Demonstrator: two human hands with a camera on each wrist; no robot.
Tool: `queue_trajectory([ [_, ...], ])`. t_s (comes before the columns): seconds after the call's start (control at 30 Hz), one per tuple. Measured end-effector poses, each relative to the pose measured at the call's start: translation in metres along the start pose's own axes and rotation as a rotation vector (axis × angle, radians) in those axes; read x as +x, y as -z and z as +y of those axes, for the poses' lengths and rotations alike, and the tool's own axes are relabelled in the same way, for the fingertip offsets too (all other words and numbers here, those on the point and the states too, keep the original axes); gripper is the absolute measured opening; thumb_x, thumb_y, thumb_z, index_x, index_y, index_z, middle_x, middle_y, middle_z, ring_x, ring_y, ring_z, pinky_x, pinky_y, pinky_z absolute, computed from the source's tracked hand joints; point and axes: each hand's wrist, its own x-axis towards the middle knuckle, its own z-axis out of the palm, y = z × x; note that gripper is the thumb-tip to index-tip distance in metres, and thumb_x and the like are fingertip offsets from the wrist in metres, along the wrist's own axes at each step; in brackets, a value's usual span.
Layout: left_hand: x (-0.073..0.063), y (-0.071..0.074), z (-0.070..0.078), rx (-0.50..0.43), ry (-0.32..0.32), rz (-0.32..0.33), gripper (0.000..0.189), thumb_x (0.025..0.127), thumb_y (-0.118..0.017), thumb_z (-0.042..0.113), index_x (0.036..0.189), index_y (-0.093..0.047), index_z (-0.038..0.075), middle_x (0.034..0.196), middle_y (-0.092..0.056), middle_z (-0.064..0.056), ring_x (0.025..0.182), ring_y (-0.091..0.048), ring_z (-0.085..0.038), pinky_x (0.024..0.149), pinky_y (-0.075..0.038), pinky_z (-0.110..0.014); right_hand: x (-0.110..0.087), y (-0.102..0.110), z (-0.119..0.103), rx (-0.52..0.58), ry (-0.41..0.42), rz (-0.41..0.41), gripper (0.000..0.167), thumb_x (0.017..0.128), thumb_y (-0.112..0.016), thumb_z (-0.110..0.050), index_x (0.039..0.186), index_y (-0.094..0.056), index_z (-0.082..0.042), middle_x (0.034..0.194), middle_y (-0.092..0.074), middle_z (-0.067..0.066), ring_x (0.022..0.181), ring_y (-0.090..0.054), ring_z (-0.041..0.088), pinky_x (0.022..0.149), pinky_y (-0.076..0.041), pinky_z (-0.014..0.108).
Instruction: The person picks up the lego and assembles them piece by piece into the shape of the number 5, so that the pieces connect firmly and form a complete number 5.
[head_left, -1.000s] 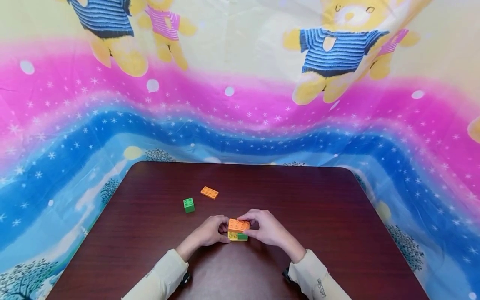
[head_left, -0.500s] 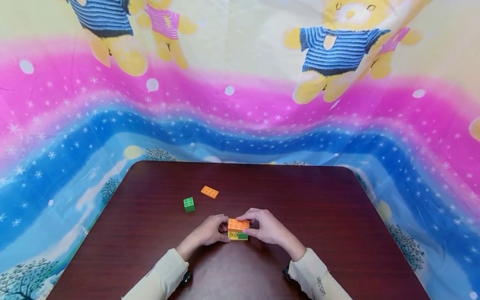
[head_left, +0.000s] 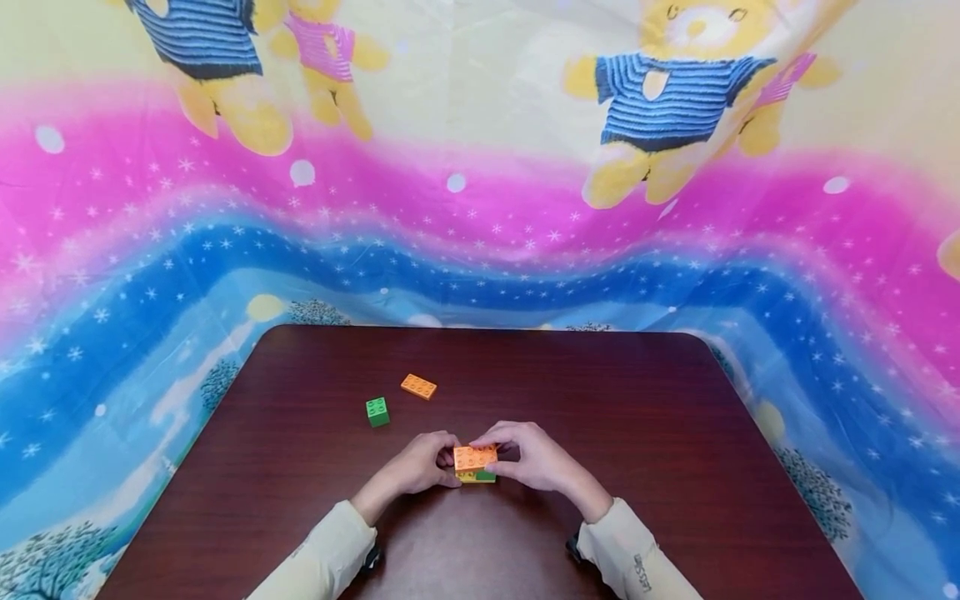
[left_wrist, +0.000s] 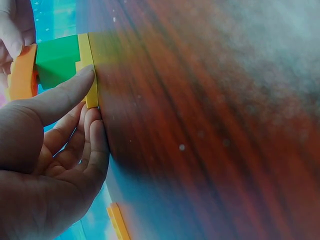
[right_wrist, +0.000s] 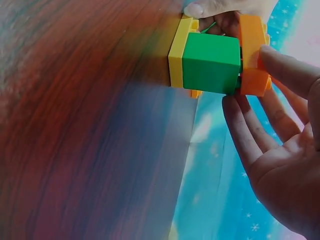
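Orange brick (right_wrist: 251, 42): pinched between the thumb and fingers of my right hand (head_left: 538, 457), studs up, right over the green block (right_wrist: 210, 62), a narrow gap showing between the two.
Green block: standing on the right end of the yellow plate (right_wrist: 176, 62).
Yellow plate: flat on the wood-grained surface (head_left: 600, 400) in front of me.
Left hand (head_left: 416, 465): pinching the plate at its left end, thumb against it.
Loose pieces: a four-stud green brick (head_left: 377, 412) and a flat orange plate (head_left: 418, 386), lying near each other, farther out and to my left.
Backdrop: cloth (head_left: 480, 208) printed with teddy bears and snowflakes.
Sleeves (head_left: 322, 546): pale cream.
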Motion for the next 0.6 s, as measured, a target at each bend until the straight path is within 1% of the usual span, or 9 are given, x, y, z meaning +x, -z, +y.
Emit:
queue_trajectory([
  [0.1,0.0014,0.0004,0.0005,-0.003,0.003,-0.002,0.032,0.076,-0.092,0.007,0.098,-0.069,0.012,0.091,-0.063,0.002,0.084,-0.061,-0.012,0.074,-0.053,-0.025,-0.0005,0.001,-0.0007,-0.018,-0.007,0.0,0.038,0.092,-0.08,-0.02,0.128,-0.074,-0.029,0.113,-0.071,-0.011,0.101,-0.066,0.005,0.092,-0.06,0.032],
  [0.27,0.0011,-0.0005,0.0008,-0.003,0.005,0.0,0.031,0.076,-0.091,0.007,0.097,-0.068,0.012,0.092,-0.063,0.002,0.085,-0.062,-0.013,0.074,-0.053,-0.026,-0.0014,0.0,-0.0012,-0.039,-0.042,0.028,0.038,0.09,-0.082,-0.022,0.127,-0.075,-0.027,0.112,-0.073,-0.01,0.099,-0.068,0.005,0.091,-0.06,0.029],
  [0.47,0.0008,0.0002,0.0022,0.009,0.006,0.004,0.031,0.077,-0.091,0.007,0.097,-0.068,0.01,0.092,-0.062,0.001,0.085,-0.06,-0.013,0.074,-0.053,-0.027,-0.0006,0.0004,-0.0009,0.009,-0.095,0.034,0.039,0.089,-0.082,-0.021,0.127,-0.075,-0.024,0.121,-0.076,-0.003,0.108,-0.072,0.013,0.092,-0.06,0.032],
  [0.6,0.0,0.0004,0.0009,0.012,0.017,0.001,0.031,0.078,-0.091,0.008,0.098,-0.068,0.011,0.092,-0.062,0.001,0.085,-0.06,-0.013,0.074,-0.052,-0.026,0.0007,-0.0017,-0.0015,0.052,-0.142,0.033,0.038,0.089,-0.083,-0.019,0.127,-0.076,-0.022,0.122,-0.076,0.001,0.109,-0.073,0.015,0.09,-0.061,0.032],
])
